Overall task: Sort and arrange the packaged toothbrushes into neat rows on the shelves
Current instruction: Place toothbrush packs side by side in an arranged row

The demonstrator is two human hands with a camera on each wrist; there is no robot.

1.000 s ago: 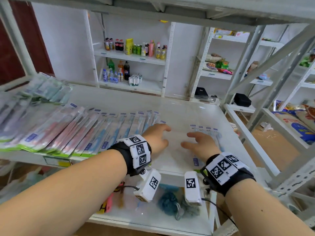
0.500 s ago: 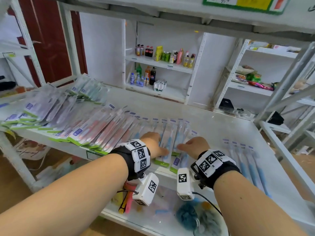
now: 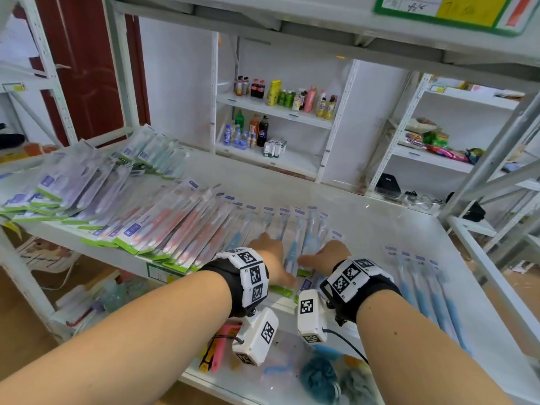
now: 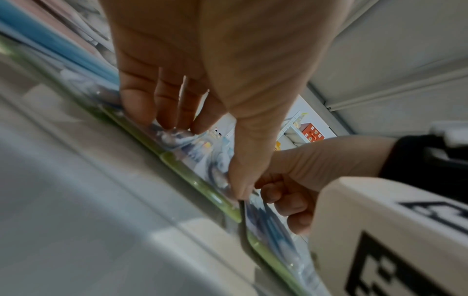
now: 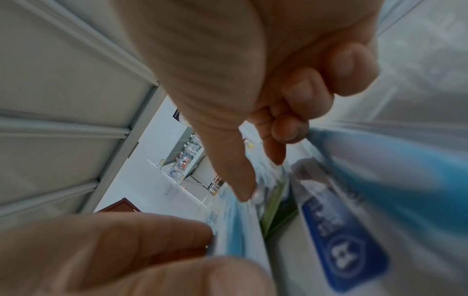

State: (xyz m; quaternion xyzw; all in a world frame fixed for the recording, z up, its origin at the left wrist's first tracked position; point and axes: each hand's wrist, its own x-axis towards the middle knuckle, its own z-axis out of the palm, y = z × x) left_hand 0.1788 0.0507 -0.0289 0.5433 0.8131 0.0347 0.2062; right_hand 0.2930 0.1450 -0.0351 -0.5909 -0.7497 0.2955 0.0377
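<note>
On the white shelf (image 3: 380,229), pink packs (image 3: 175,229) left of the hands lie in a row, while left hand (image 3: 273,258) presses flat and right hand (image 3: 330,255) pinches blue packs (image 3: 295,238) still unaligned.

Both forearms reached forward side by side, each wrist wrapped in a black band with white marker blocks. The left hand (image 3: 273,258) lay palm down, fingers (image 4: 162,104) extended and thumb stretched toward the right hand (image 3: 330,255). The right hand's fingers (image 5: 303,96) were curled under, thumb pointing left.
</note>
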